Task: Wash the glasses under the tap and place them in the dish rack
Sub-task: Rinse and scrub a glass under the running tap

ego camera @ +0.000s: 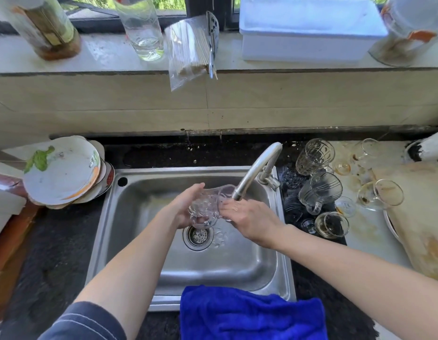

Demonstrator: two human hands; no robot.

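Over the steel sink [144, 241], my left hand [182, 207] cups a clear patterned glass [208, 204] that lies on its side under the spout of the tap [256, 168]. My right hand [247, 215] meets the glass at its mouth, fingers reaching into or against the rim. Water runs over the glass and splashes near the drain [197, 235]. Several other glasses [314, 157] stand and lie on the counter to the right of the tap, some with brown residue.
Stacked plates [63, 170] lean at the sink's left. A blue cloth [252, 312] hangs over the sink's front edge. A cutting board [421, 217] lies at far right. Bottles, a bag of skewers and a white tub [308, 30] sit on the windowsill.
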